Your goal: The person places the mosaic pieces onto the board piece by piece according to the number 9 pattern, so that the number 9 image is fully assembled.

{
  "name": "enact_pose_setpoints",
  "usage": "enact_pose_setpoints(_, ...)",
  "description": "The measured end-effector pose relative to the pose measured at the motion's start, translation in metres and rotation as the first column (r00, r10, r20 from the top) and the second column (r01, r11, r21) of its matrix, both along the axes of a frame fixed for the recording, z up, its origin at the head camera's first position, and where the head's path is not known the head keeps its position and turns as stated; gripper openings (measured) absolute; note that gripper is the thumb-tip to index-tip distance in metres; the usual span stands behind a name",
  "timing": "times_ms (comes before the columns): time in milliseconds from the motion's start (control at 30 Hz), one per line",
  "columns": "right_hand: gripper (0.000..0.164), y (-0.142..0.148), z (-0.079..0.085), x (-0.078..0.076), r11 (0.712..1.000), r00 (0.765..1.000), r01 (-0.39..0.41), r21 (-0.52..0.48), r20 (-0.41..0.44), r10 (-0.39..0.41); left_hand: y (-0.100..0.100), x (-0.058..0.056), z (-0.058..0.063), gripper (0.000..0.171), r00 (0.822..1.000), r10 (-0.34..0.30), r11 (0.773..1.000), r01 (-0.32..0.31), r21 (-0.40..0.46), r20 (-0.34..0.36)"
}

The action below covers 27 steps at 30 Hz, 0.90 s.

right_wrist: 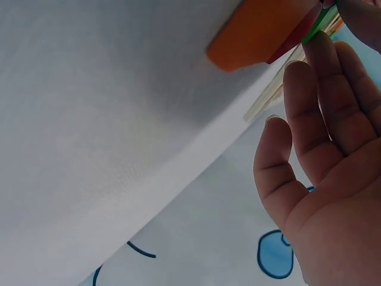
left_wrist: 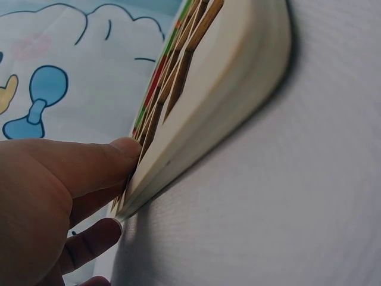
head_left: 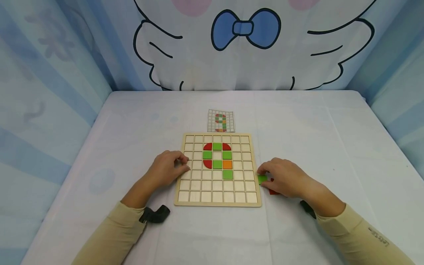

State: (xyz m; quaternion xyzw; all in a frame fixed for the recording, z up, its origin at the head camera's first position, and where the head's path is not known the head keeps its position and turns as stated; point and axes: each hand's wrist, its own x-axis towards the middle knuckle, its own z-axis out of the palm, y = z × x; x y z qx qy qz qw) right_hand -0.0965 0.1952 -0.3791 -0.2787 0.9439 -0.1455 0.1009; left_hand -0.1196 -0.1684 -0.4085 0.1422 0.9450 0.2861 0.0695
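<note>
A wooden grid board (head_left: 218, 204) lies flat with green, red and orange tiles in several of its cells. At its left edge, my left hand (head_left: 169, 167) holds the rim between thumb and fingers; the left wrist view has the thumb (left_wrist: 107, 158) over the edge. Beside the board's right edge, my right hand (head_left: 286, 177) pinches a green square tile (head_left: 262, 179). Under that hand a red tile (head_left: 274, 192) partly shows. An orange tile (right_wrist: 256, 36) is visible in the right wrist view, partly cut off by the frame.
Behind the board lies a small pattern card (head_left: 212, 125) with a coloured grid printed on it. A white cloth (head_left: 318, 136) covers the table. Curtains (head_left: 195, 62) close off the back and both sides.
</note>
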Motion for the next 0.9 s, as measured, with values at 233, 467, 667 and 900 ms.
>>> enact_pose_setpoints(233, 0.027, -0.001, 0.001, 0.000, 1.000, 1.000, 0.025, 0.006, 0.002, -0.025, 0.000, 0.000, 0.001, 0.013, 1.000, 0.003, 1.000, -0.003, 0.001, 0.003)
enact_pose_setpoints(467, 0.026, -0.003, 0.003, 0.002, 0.999, 0.999, 0.040, -0.009, 0.007, -0.040, 0.000, 0.001, 0.000, 0.013, 1.000, -0.004, 1.000, 0.004, 0.007, 0.003)
enact_pose_setpoints(667, 0.022, -0.007, 0.003, 0.004, 0.999, 1.000, 0.019, -0.031, -0.009, -0.019, 0.000, 0.001, 0.000, 0.013, 1.000, -0.011, 1.000, 0.011, 0.012, -0.005)
enact_pose_setpoints(900, 0.020, -0.014, 0.001, 0.003, 0.998, 0.997, -0.036, -0.054, -0.066, 0.032, 0.000, 0.000, 0.000, 0.013, 1.000, -0.011, 1.000, 0.011, 0.012, -0.010)
